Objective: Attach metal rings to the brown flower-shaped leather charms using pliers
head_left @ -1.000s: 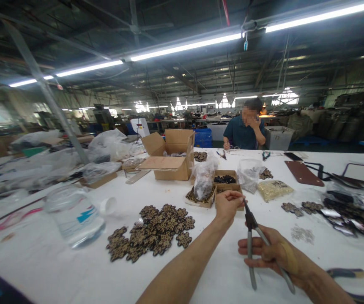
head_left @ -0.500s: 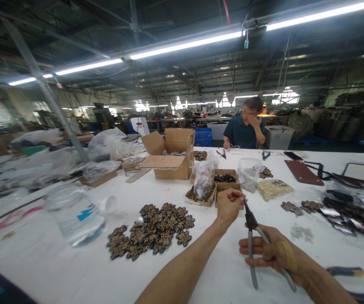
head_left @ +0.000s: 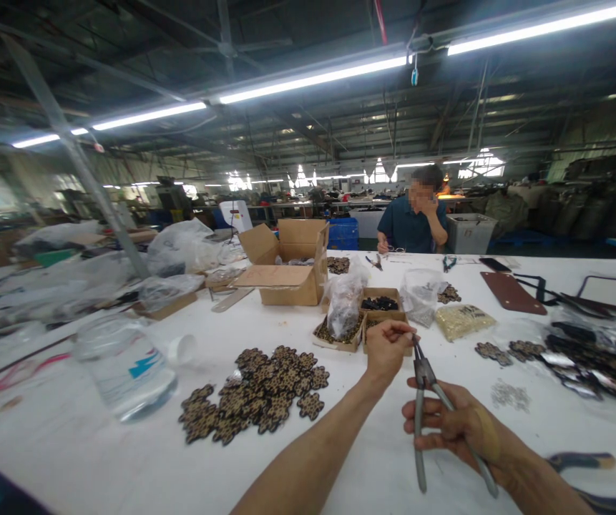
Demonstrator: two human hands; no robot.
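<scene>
My right hand (head_left: 447, 422) is wrapped round the grey handles of a pair of long-nose pliers (head_left: 424, 375), whose tips point up and away. My left hand (head_left: 388, 350) is closed in a pinch right at the plier tips, over the front edge of a small cardboard box (head_left: 373, 325). Something small seems to be between the fingertips, too tiny to name. Left of my forearm lies a heap of flower-shaped brown and black patterned pieces (head_left: 259, 393). Small clear bits (head_left: 510, 395) lie scattered beyond my right hand.
A large clear jar (head_left: 125, 372) stands at left. Behind are an open carton (head_left: 291, 286), plastic bags (head_left: 346, 304), and a bag of small yellowish parts (head_left: 464, 322). More pliers (head_left: 581, 461) lie at lower right. A co-worker (head_left: 412, 218) sits across the table.
The pliers have turned slightly, their jaws now parted a little more at the left fingertips. Both hands stay in nearly the same place.
</scene>
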